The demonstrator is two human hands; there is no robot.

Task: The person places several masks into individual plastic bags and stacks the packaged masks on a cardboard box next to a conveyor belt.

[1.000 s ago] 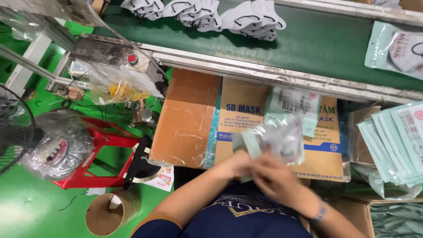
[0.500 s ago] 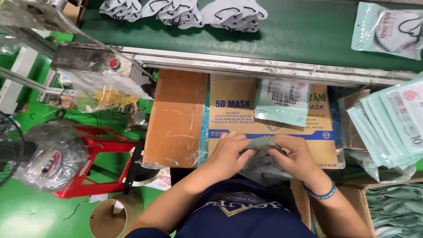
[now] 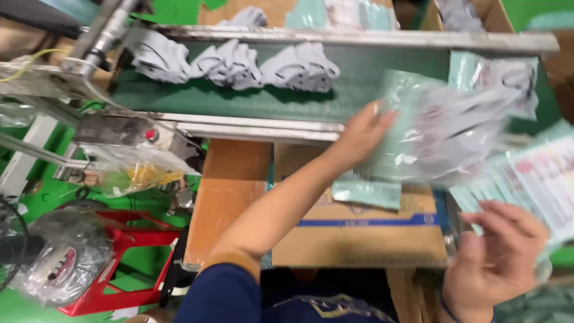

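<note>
While the left hand [image 3: 359,134] grips a mask packet [image 3: 442,134], the right hand [image 3: 496,251] hovers open below.

Left arm stretched forward, both hands [image 3: 359,134] [image 3: 499,254] raised with fingers loosely curled.

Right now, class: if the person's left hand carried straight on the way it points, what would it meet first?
The left hand points up and right, already holding a blurred mask packet. Going straight on, it would probably meet the green conveyor belt first, though depth is unclear.
</note>
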